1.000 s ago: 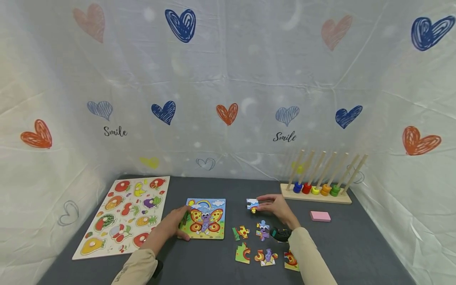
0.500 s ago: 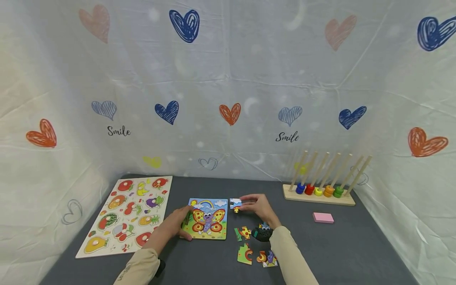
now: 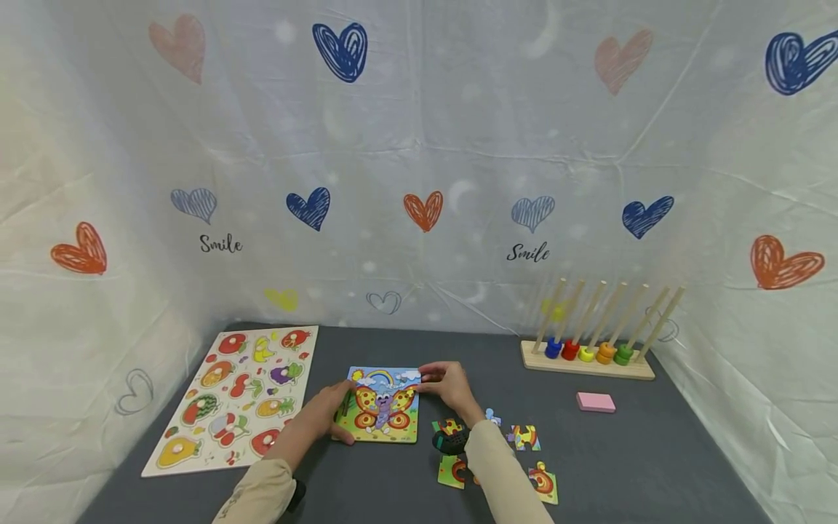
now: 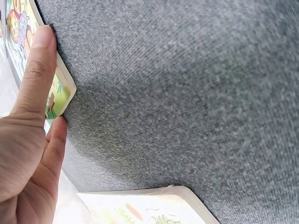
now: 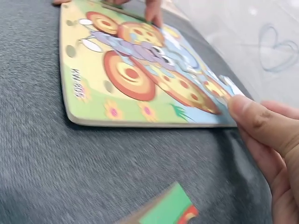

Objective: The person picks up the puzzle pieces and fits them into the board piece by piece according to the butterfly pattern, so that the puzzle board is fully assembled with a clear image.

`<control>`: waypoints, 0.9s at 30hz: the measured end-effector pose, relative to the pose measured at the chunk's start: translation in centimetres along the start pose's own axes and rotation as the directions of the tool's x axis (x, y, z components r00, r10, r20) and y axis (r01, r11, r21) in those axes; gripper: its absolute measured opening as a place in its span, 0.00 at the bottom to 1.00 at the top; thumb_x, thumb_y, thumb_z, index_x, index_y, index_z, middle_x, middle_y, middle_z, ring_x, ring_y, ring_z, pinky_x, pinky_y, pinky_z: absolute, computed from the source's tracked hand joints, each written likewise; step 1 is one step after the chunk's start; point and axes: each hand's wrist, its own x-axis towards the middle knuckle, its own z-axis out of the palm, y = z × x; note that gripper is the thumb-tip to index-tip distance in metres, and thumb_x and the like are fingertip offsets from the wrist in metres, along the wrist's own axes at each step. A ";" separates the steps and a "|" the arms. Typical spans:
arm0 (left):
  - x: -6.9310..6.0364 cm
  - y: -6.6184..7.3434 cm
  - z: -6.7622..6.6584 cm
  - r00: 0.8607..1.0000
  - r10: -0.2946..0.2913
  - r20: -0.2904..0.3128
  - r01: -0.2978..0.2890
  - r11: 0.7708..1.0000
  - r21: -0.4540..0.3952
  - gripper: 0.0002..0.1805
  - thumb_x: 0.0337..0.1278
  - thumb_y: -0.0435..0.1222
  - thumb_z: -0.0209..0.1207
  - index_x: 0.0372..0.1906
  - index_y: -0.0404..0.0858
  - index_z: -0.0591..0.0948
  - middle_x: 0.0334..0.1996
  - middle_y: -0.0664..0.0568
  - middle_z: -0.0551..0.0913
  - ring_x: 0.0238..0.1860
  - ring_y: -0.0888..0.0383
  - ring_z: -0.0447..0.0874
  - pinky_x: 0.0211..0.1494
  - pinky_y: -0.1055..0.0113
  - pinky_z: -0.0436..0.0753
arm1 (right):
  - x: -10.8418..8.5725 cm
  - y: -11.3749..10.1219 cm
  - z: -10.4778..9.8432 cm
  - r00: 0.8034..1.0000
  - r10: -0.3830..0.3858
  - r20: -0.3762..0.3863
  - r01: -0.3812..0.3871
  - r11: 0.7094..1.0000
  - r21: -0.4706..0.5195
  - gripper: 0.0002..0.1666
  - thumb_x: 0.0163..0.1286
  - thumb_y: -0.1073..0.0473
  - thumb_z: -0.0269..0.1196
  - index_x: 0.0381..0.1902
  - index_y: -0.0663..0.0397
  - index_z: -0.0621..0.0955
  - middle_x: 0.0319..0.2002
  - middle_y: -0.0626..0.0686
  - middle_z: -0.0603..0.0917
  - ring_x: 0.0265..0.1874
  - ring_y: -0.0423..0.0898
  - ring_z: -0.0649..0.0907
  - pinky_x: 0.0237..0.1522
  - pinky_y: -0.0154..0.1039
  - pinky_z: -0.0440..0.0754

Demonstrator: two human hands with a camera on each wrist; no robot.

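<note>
Counter point(image 3: 366, 484): dark, beneath everything I'm watching.
Butterfly puzzle board point(image 3: 385, 407): flat between both hands, square, so I read no long axis.
Left hand point(image 3: 330, 412): thumb and fingers clamped on the board's left edge.
Right hand point(image 3: 449, 388): nearer the board's upper-right corner, thumb and fingers pinching a cloud piece.
Cloud piece point(image 5: 224, 89): left of that hand, over the corner; mostly hidden, contact I can't tell.
Loose pieces point(image 3: 543, 484): nearer me, some covered by the right sleeve point(image 3: 504, 469).

A fruit board point(image 3: 226, 404) lies at left, a pegged rack point(image 3: 556, 362) and pink block point(image 3: 596, 402) at right, before heart-printed cloth point(image 3: 458, 131).
</note>
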 end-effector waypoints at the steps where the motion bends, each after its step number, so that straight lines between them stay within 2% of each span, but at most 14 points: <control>1: 0.0 0.0 0.0 1.000 0.003 0.000 -0.003 1.000 0.003 0.47 0.22 0.41 0.81 0.54 0.29 0.70 0.50 0.37 0.77 0.52 0.39 0.74 0.57 0.43 0.71 | 0.0 -0.1 0.3 1.000 -0.002 -0.015 0.001 0.999 -0.033 0.17 0.53 0.67 0.72 0.42 0.67 0.85 0.32 0.59 0.86 0.32 0.46 0.85 0.38 0.39 0.83; 5: -0.1 -0.1 0.1 1.000 -0.003 -0.003 0.003 1.000 0.002 0.47 0.21 0.41 0.82 0.54 0.30 0.70 0.50 0.38 0.77 0.52 0.40 0.74 0.57 0.44 0.72 | 0.2 -0.6 1.2 0.998 -0.032 -0.053 0.024 0.990 -0.141 0.16 0.52 0.67 0.73 0.40 0.66 0.85 0.29 0.57 0.86 0.29 0.46 0.85 0.38 0.41 0.83; 11: -0.2 0.1 0.0 1.000 -0.005 -0.008 0.005 1.000 -0.012 0.47 0.21 0.40 0.82 0.55 0.29 0.70 0.51 0.37 0.77 0.53 0.39 0.74 0.58 0.43 0.71 | 0.4 -0.9 1.8 0.998 -0.040 -0.052 0.030 0.982 -0.189 0.15 0.52 0.68 0.72 0.39 0.67 0.85 0.28 0.55 0.86 0.28 0.45 0.84 0.35 0.40 0.83; 22: -0.2 0.3 -0.1 1.000 0.004 -0.012 -0.004 1.000 -0.011 0.49 0.22 0.41 0.81 0.56 0.29 0.70 0.52 0.37 0.77 0.54 0.37 0.73 0.57 0.43 0.71 | 0.8 -1.6 1.6 0.998 -0.060 0.029 0.065 0.962 -0.264 0.16 0.51 0.67 0.74 0.39 0.67 0.85 0.26 0.54 0.84 0.24 0.42 0.81 0.25 0.33 0.78; 27: -0.2 0.5 -0.3 1.000 0.007 -0.011 -0.008 1.000 -0.011 0.49 0.22 0.41 0.81 0.57 0.28 0.69 0.52 0.37 0.77 0.54 0.37 0.73 0.56 0.43 0.71 | 0.9 -1.9 1.5 0.997 -0.057 0.060 0.071 0.962 -0.263 0.17 0.51 0.69 0.73 0.40 0.69 0.84 0.25 0.53 0.83 0.23 0.41 0.79 0.23 0.32 0.76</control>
